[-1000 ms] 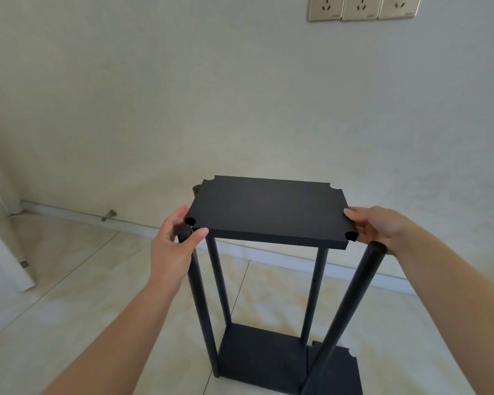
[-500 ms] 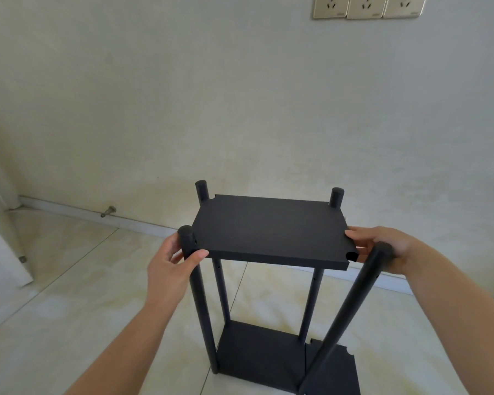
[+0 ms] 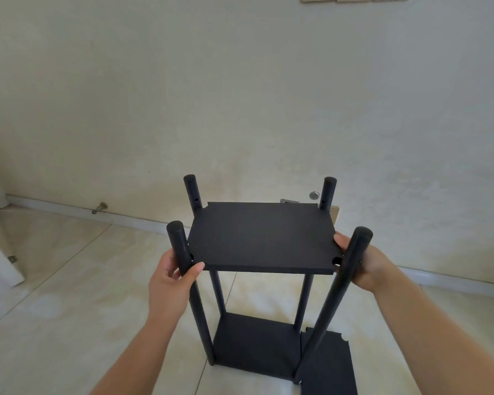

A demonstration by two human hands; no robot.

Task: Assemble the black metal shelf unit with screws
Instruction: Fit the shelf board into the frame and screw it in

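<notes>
shelf panel (image 3: 261,238) sits level between the four upright poles above the base on the floor, left hand (image 3: 173,276) and right hand (image 3: 364,265) curled on its short edges, likely lining corner notches with the poles' screw holes.

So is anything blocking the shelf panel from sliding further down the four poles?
Nothing visible does. The shelf panel sits between the four poles, held by both hands; below it only bare pole down to the bottom shelf.
</notes>
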